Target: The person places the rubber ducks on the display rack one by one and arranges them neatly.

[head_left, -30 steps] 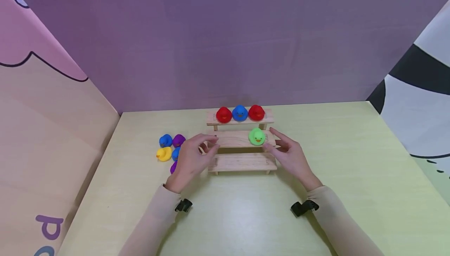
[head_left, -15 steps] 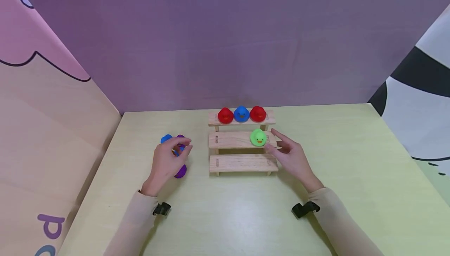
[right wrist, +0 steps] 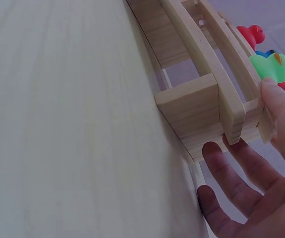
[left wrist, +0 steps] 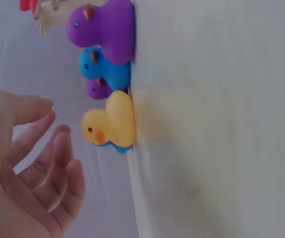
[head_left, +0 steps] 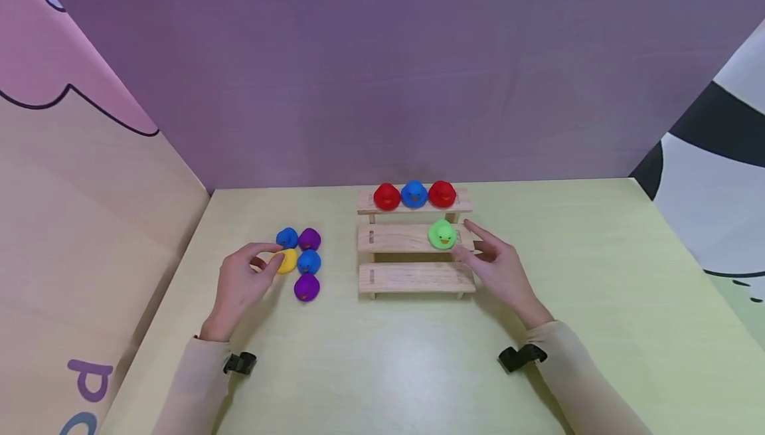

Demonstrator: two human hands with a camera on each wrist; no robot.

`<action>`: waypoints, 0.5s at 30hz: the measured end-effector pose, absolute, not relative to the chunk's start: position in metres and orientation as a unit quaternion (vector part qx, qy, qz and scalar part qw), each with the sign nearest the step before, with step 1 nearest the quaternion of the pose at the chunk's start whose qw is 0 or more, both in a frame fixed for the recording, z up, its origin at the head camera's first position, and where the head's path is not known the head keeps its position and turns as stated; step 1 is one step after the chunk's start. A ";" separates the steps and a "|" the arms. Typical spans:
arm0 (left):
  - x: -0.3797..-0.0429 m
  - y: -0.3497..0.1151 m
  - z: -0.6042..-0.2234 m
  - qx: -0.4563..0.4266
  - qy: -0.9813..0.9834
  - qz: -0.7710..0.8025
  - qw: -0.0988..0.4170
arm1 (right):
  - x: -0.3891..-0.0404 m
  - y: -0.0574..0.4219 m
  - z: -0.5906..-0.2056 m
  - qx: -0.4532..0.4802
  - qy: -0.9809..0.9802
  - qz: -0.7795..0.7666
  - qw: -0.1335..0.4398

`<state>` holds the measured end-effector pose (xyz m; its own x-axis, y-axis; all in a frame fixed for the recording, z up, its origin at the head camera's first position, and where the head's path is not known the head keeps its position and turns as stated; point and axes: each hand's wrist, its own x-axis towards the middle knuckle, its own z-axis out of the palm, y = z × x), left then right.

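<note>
My left hand [head_left: 242,285] reaches beside a yellow toy duck [head_left: 288,261] on the table. In the left wrist view its thumb and fingers are apart, with a gap between them and the yellow duck [left wrist: 110,124]. My right hand [head_left: 499,272] holds the right end of a three-step wooden stand [head_left: 394,238], thumb at the front edge of the middle step and index finger at the back. A green duck [head_left: 442,234] sits on that step, close to the thumb. Along the top step stand a red duck [head_left: 386,197], a blue duck [head_left: 414,194] and another red duck [head_left: 442,194].
Around the yellow duck are a blue duck [head_left: 287,238], a purple duck [head_left: 309,239], a second blue duck [head_left: 309,261] and a nearer purple duck [head_left: 307,287]. The bottom step [head_left: 416,278] bears no duck. A purple cloth wall [head_left: 382,76] rises behind the table.
My left hand has moved left from the stand, across the group of ducks, to the yellow duck. My right hand stays at the stand's right end. The ducks keep their places.
</note>
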<state>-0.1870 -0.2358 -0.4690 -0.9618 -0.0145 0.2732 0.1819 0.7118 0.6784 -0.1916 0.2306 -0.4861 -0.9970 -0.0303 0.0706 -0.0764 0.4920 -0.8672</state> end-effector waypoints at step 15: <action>-0.190 -0.247 -0.473 -0.044 -0.941 -0.334 0.017 | -0.194 0.231 -0.488 0.025 -0.868 0.495 0.023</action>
<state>-0.1901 -0.2471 -0.4728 -0.9955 0.0709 0.0622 0.0943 0.7731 0.6272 -0.1937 0.2313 -0.4883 -0.9977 -0.0218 0.0646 -0.0667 0.5082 -0.8587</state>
